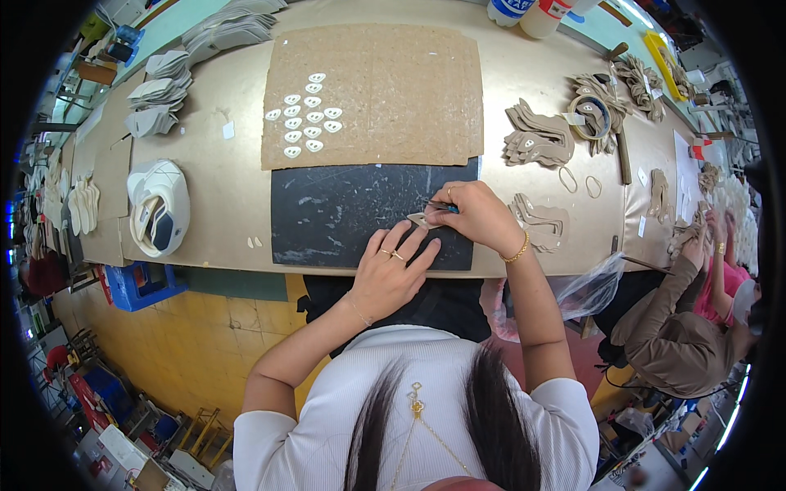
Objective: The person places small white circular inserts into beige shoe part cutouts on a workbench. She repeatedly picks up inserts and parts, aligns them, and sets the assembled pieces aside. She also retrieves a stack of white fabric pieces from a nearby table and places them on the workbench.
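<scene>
The left hand lies flat with its fingers spread, the fingertips pressing down on a small pale cut-out piece that rests on the black cutting mat, near the mat's right end; the right hand is closed in a pinch around a slim dark-handled blade tool, whose tip meets the piece just beside the left fingertips; what the tool is exactly is too small to tell, though it looks like a craft knife; to do this trimming well, I judge the holding fingers should stay behind the line of the blade, flat and firm so the piece cannot twist, while the tool is drawn in short strokes away from them, kept at a low steady angle so the edge follows the outline and does not dig into the mat; the main risk, as I read it, is the blade slipping toward the left index finger, which sits very near the tip; beyond the mat lies a brown fibreboard sheet carrying about 11 small white teardrop pieces laid in loose rows; to the right are stacks of tan cut shapes and a roll of tape; to the left a white and dark cap-like part sits on the tan workbench; a second person's sleeve shows at the far right.
</scene>
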Action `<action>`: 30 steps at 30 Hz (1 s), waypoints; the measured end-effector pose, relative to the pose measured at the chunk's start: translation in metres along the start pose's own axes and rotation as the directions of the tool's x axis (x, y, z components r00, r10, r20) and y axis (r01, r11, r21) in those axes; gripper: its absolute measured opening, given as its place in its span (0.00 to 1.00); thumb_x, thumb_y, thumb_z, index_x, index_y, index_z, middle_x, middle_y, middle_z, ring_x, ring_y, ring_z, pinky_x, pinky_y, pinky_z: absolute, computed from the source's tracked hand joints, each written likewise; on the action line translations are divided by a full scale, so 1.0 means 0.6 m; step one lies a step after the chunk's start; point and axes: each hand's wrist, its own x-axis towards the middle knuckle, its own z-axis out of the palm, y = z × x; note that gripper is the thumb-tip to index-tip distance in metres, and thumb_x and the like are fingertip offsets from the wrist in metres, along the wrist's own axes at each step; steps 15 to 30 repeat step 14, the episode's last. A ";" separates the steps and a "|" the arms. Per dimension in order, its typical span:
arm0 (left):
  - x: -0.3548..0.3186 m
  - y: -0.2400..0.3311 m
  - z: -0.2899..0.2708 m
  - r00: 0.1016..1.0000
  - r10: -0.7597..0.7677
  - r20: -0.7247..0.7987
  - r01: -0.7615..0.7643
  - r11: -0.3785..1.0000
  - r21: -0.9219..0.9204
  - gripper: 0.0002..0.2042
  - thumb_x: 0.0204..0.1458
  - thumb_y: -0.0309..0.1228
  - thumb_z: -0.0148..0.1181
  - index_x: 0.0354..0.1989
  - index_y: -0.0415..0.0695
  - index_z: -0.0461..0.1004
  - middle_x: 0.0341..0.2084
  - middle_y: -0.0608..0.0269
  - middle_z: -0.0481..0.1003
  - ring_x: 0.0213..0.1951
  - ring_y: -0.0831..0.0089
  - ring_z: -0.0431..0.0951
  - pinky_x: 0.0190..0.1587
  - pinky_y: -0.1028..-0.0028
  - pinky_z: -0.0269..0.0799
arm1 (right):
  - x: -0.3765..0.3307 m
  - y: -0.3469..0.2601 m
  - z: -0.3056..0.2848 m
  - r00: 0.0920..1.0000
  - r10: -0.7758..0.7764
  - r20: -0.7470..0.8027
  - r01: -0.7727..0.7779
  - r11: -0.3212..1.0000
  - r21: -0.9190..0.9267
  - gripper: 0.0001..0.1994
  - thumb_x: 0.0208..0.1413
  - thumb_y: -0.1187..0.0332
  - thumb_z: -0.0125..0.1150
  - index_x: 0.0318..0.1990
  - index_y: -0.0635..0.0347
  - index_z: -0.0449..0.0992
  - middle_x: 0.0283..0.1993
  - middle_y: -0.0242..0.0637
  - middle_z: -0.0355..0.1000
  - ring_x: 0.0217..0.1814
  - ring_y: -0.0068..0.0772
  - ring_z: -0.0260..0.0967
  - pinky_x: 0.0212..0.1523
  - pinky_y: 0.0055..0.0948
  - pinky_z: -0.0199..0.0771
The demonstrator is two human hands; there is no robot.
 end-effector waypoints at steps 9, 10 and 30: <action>0.006 0.012 -0.005 1.000 -0.019 -0.001 0.019 0.999 0.029 0.23 0.44 0.31 0.67 0.52 0.46 0.75 0.54 0.53 0.72 0.57 0.53 0.69 0.58 0.56 0.65 | -0.008 -0.008 -0.013 0.998 0.060 -0.002 -0.060 0.997 -0.046 0.13 0.47 0.67 0.72 0.41 0.61 0.82 0.38 0.43 0.78 0.41 0.47 0.77 0.42 0.39 0.75; 0.006 0.013 -0.005 1.000 -0.021 -0.001 0.021 0.999 0.030 0.22 0.44 0.31 0.67 0.52 0.46 0.75 0.54 0.52 0.72 0.57 0.53 0.69 0.58 0.56 0.65 | -0.007 -0.006 -0.011 0.999 0.052 -0.008 -0.052 0.998 -0.041 0.14 0.46 0.68 0.72 0.41 0.61 0.82 0.38 0.43 0.78 0.42 0.47 0.77 0.43 0.39 0.75; 0.003 0.010 -0.001 1.000 -0.012 -0.009 0.012 0.999 0.032 0.22 0.44 0.31 0.67 0.52 0.46 0.75 0.54 0.52 0.72 0.57 0.53 0.69 0.58 0.55 0.65 | -0.006 -0.004 -0.008 0.999 0.035 -0.012 -0.035 0.999 -0.036 0.12 0.47 0.71 0.71 0.40 0.64 0.81 0.37 0.41 0.79 0.40 0.43 0.77 0.42 0.34 0.76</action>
